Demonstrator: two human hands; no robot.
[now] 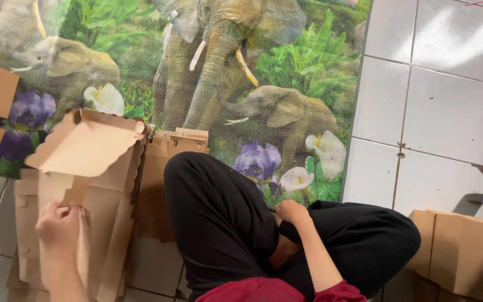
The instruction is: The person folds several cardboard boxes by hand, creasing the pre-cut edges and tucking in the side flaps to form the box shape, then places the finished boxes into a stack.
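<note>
While left hand (57, 223) grips cardboard blank (93, 184), elephant mat (286, 67), folded boxes (462, 251) around

Head view, looking down on the person's own body. Trousers (225, 223): black, plain soft fabric, loose cut, creased in folds at the knees; no pattern or marking seen. Top (275, 292): dark red, only its edge in view at bottom of frame. Sleeves short or pushed up; forearms bare. Left hand (58, 226) and right hand (292, 211) bare: no gloves, rings or watch visible.
</note>
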